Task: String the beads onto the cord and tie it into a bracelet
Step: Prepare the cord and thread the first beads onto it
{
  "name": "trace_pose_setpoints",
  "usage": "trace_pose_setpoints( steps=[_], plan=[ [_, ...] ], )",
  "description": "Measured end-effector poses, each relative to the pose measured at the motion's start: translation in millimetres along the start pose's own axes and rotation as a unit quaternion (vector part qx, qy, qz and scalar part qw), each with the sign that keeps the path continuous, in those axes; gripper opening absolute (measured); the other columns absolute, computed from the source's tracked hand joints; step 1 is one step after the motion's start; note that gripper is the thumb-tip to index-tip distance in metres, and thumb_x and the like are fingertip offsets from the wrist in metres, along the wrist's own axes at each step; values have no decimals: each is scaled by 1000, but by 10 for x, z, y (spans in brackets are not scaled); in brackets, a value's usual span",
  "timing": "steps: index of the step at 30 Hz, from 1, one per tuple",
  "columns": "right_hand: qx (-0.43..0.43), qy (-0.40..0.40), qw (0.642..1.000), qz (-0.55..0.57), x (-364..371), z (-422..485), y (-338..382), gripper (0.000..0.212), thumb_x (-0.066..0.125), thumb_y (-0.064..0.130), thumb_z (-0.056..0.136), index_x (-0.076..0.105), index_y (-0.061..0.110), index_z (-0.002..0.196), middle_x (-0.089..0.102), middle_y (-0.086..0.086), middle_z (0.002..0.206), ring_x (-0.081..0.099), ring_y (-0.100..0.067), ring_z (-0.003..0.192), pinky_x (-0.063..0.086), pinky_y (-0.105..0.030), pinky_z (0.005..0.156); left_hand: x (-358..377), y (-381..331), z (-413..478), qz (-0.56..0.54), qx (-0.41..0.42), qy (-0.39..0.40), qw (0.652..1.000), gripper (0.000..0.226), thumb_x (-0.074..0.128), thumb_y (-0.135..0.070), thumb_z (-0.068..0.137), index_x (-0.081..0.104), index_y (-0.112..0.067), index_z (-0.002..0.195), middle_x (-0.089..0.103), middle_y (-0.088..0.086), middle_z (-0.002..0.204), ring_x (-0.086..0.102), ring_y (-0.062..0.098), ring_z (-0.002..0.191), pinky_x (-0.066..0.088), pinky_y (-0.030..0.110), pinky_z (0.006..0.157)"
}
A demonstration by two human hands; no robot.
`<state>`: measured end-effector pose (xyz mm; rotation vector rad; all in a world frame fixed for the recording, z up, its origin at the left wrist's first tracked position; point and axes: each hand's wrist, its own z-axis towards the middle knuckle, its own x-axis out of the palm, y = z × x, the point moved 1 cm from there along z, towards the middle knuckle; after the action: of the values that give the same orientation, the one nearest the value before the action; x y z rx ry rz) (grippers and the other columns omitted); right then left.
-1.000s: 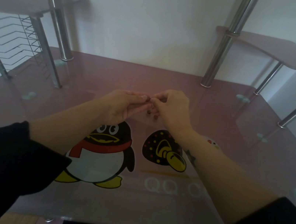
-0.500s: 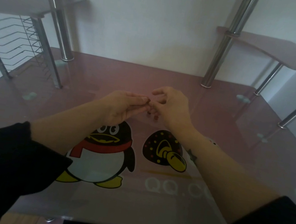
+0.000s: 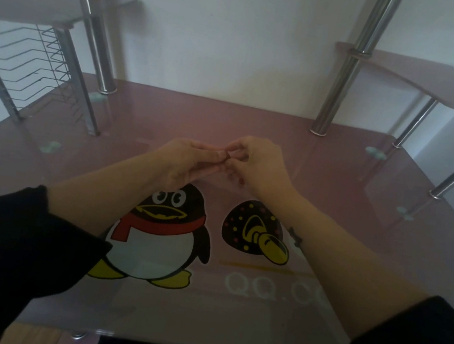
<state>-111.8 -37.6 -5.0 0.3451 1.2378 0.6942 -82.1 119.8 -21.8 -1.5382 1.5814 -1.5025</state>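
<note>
My left hand (image 3: pixel 189 160) and my right hand (image 3: pixel 260 162) meet fingertip to fingertip above the middle of the pink glass desk (image 3: pixel 226 320). A small dark bead (image 3: pixel 226 157) is pinched between the left thumb and forefinger. The right fingers are closed in a pinch just beside it; the cord is too thin to make out. Under the right hand, a couple of small dark red beads (image 3: pixel 240 180) show against the desk surface; whether they hang or lie there I cannot tell.
The desk carries a penguin print (image 3: pixel 159 235) and a mushroom print (image 3: pixel 254 235). Chrome posts (image 3: pixel 337 85) hold raised side shelves left and right. A wire rack (image 3: pixel 28 66) stands at the back left. The desk's near edge lies just below my forearms.
The right hand's fingers, briefly spread half a second ago, have closed back into a pinch at the left fingertips. Both hands stay in nearly the same place.
</note>
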Motion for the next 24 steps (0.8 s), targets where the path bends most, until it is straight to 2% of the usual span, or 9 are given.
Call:
trace_pose_setpoints(
  steps=[4, 7, 10, 13, 17, 20, 22, 24],
  plan=[
    [-3, 14, 999, -32, 3, 29, 26, 21, 67, 16, 88, 72, 14, 108, 76, -3, 85, 70, -10, 69, 57, -18, 65, -32, 22, 14, 19, 4, -23, 1000, 19, 67, -1, 84, 70, 7, 100, 74, 21, 101, 73, 25, 96, 58, 22, 71],
    [-4, 26, 997, -66, 16, 48, 30, 18, 67, 22, 87, 76, 15, 100, 76, -3, 85, 70, -13, 77, 56, -27, 77, -9, 37, 3, 96, 31, -67, 993, 16, 69, -6, 85, 70, 5, 97, 75, 19, 94, 74, 24, 88, 59, 24, 70],
    [7, 30, 994, -104, 68, 42, 3, 16, 66, 22, 85, 78, 12, 89, 75, -5, 83, 69, -15, 76, 56, -28, 75, 16, 29, -21, 218, 74, -128, 965, 15, 72, -14, 85, 71, 0, 91, 75, 13, 78, 74, 14, 68, 58, 22, 61],
    [22, 48, 993, -108, 120, 14, -41, 12, 67, 19, 84, 79, 16, 88, 75, -1, 89, 68, -14, 80, 57, -29, 76, 9, -16, -60, 318, 109, -164, 927, 13, 73, -20, 86, 71, -8, 83, 66, 3, 63, 60, 4, 45, 47, 15, 46],
    [51, 84, 988, -119, 156, 7, -93, 12, 70, 21, 84, 77, 16, 92, 73, 1, 96, 67, -15, 86, 58, -37, 82, 11, -51, -126, 380, 114, -172, 901, 10, 75, -28, 84, 70, -20, 81, 67, -2, 75, 59, 9, 59, 43, 14, 42],
    [61, 84, 988, -118, 141, 9, -63, 25, 69, 15, 85, 71, 15, 110, 71, -2, 106, 66, -17, 94, 55, -34, 86, 35, -62, -172, 398, 110, -157, 897, 10, 75, -34, 82, 70, -26, 79, 69, -6, 80, 61, 8, 65, 41, 10, 40],
    [62, 81, 993, -63, 110, 6, -13, 35, 65, 7, 85, 66, 15, 119, 69, -3, 106, 64, -16, 91, 56, -31, 79, 52, -72, -190, 395, 110, -150, 900, 14, 76, -36, 81, 73, -24, 84, 71, -2, 82, 62, 11, 68, 40, 8, 38],
    [80, 85, 992, 48, 79, -18, 46, 37, 62, 2, 84, 65, 14, 119, 69, -6, 98, 64, -14, 76, 57, -32, 67, 76, -79, -211, 393, 114, -141, 901, 21, 77, -40, 79, 75, -21, 88, 72, 3, 83, 60, 12, 68, 39, 9, 38]
  ],
)
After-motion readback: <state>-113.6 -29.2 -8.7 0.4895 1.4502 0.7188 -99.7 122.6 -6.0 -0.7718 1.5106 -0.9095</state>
